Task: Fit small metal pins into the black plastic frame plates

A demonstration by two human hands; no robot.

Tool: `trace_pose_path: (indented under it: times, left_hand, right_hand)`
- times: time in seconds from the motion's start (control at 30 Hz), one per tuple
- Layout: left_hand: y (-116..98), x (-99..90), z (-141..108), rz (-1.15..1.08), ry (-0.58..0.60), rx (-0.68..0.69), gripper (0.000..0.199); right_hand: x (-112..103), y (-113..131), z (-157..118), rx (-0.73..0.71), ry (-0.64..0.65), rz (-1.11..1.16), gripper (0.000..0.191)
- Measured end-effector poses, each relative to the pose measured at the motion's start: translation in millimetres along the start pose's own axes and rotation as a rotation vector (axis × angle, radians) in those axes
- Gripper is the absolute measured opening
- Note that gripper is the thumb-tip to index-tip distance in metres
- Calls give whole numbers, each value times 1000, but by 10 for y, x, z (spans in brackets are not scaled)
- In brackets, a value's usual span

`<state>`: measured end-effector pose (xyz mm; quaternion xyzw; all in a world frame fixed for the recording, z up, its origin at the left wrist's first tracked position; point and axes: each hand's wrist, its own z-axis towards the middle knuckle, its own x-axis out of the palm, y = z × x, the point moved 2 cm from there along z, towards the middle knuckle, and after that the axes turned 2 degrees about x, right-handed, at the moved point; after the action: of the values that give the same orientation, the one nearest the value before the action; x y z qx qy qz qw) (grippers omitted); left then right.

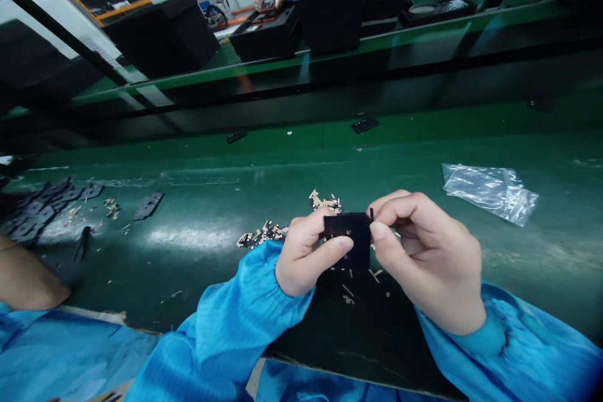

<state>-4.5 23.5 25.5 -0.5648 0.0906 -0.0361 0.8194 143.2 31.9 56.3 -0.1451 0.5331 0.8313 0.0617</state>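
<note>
My left hand grips a flat black plastic plate by its left side, thumb across its face. A few small holes or marks show on the plate. At its upper right corner, my right hand pinches a thin, short black strip between thumb and forefinger. Whether the strip touches the plate's edge I cannot tell. Behind my hands lies a pile of small tan pieces. Left of my left hand is a heap of small black and tan pieces.
A clear plastic bag lies to the right on the green table. Several black plates are piled at the left, near another person's arm. Across a raised shelf stand black boxes, with co-workers behind.
</note>
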Motion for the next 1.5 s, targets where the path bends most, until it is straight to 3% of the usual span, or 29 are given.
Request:
trace_pose_path:
  times: [0.43, 0.57, 0.73, 0.83, 1.0, 1.2, 1.5]
  left_hand:
    - [181, -20, -42, -147, 31, -128, 25]
    - [238, -51, 22, -235, 105, -91, 25]
    - [248, -107, 147, -272, 276, 61, 18]
    - [241, -125, 191, -250, 358, 53, 22]
    - [229, -122, 192, -271, 387, -3, 27]
    - [235, -136, 174, -335, 395, -23, 24]
    - [175, -167, 247, -315, 517, 56, 16]
  right_hand:
    - [25, -9, 16, 107, 26, 187, 13]
    - [15, 10, 29, 137, 107, 255, 14]
    - [16, 34, 47, 164, 247, 324, 16]
    - [32, 48, 39, 168, 278, 347, 17]
    - [45, 22, 15, 207, 260, 350, 12]
    - [24, 33, 36, 128, 333, 350, 8]
    - [16, 24, 36, 96, 369, 338, 10]
